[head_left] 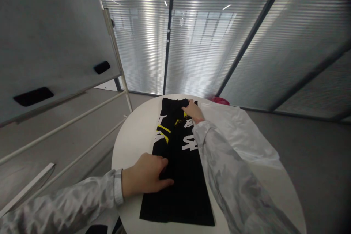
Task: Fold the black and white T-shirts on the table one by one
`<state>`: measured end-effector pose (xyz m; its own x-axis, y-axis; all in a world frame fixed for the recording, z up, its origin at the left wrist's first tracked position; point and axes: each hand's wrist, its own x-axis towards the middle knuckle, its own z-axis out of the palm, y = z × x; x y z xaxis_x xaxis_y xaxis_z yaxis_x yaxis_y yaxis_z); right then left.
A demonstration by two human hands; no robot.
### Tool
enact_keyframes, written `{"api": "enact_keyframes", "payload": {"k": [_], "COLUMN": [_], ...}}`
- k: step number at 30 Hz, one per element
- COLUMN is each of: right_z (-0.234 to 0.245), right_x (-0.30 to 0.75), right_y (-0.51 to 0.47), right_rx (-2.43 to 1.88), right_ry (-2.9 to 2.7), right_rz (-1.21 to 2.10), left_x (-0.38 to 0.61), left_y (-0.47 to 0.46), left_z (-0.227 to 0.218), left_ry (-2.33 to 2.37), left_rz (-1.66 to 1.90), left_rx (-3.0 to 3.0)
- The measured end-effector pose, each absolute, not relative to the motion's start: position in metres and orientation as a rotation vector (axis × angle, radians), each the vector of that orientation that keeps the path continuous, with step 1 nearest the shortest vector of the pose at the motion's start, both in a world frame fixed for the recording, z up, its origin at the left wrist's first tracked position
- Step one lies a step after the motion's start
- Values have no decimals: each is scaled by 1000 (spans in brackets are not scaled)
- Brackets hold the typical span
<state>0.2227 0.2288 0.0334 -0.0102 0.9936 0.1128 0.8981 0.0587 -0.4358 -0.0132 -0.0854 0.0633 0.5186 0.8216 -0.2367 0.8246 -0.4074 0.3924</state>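
Note:
A black T-shirt [178, 182] with white and yellow print lies folded into a long strip on a round white table [128, 142]. My left hand [148, 173] rests on its left side near the lower half, thumb stretched out and apart from the bent fingers. At the far right corner of the strip, my right hand [193, 110] touches the cloth, with thumb and forefinger apart; its other fingers are partly hidden. Neither hand shows cloth clearly pinched.
White cloth [241, 131] lies on the table's right side, partly behind my right sleeve. Something red [221, 100] shows at the far edge. A whiteboard [55, 36] on a white frame stands at left, and a ribbed glass partition [203, 44] rises behind the table.

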Motion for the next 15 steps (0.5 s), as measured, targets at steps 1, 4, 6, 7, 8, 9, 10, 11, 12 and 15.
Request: {"api": "enact_keyframes", "payload": {"k": [1,4,6,7,8,9,10,11,12,15], "right_z": [31,24,19,17,15,14,14,15,16,23], "right_x": [224,221,217,214,212,210,209,209,209,216], "right_y": [227,225,223,223,222,222,221,221,220,217], "right_rx": [-1901,-1890,-1840,-1813,-1789,-1773,-1766,-1766,-1771,-1806], "right_ry": [-1967,-1960,-1947,-1942,-1941,-1942,-1941,-1936,-1924,-1864], "right_rz": [341,378,413,425,430,429,420,408,392,306], "left_x": [-13,-11,-9,-8,-7,-7,-6,-6,-7,-10], "left_y": [-89,-98,-102,-104,-105,-105,-106,-106,-106,-107], "left_z": [62,59,58,57,57,57,57,56,56,57], "left_ry": [1331,1304,1268,1243,1219,1197,1183,1173,1167,1118], "left_rz": [-57,-151,-164,-162,-155,-146,-139,-134,-125,-91], "left_rx": [2328,2392,2452,2481,2507,2527,2538,2543,2545,2543]}}
